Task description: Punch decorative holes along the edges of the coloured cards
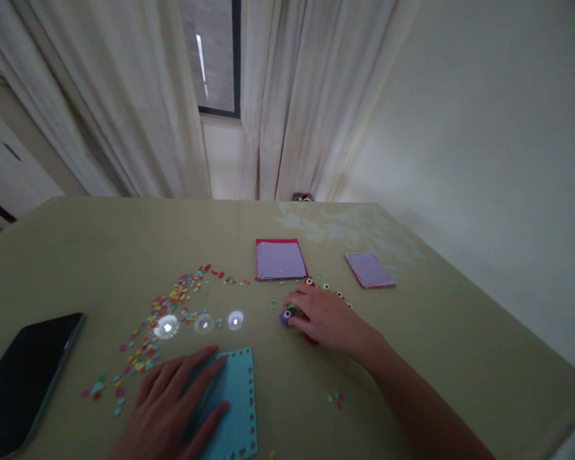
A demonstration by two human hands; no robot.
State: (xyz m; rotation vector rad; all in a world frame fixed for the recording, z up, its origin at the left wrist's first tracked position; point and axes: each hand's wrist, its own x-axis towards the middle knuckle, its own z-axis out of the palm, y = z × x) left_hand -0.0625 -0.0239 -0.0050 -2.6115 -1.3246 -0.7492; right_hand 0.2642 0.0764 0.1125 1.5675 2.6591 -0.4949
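Observation:
My left hand (172, 402) lies flat with fingers spread on a light blue foam sheet (234, 409) with punched edges, near the table's front edge. My right hand (328, 317) rests on the table to the right of it, fingers curled over small foam pieces with googly eyes. Its fingertips touch a small purple piece with an eye (286, 315). Red pieces with eyes (338, 294) lie under and behind that hand.
Many tiny coloured foam bits (172, 306) are scattered at the left of centre, with three shiny round pieces (204, 323). A dark tablet (26, 377) lies at the front left. Two purple-and-red card stacks (280, 259) (369, 269) lie farther back. Curtains and a wall stand behind the table (460, 332).

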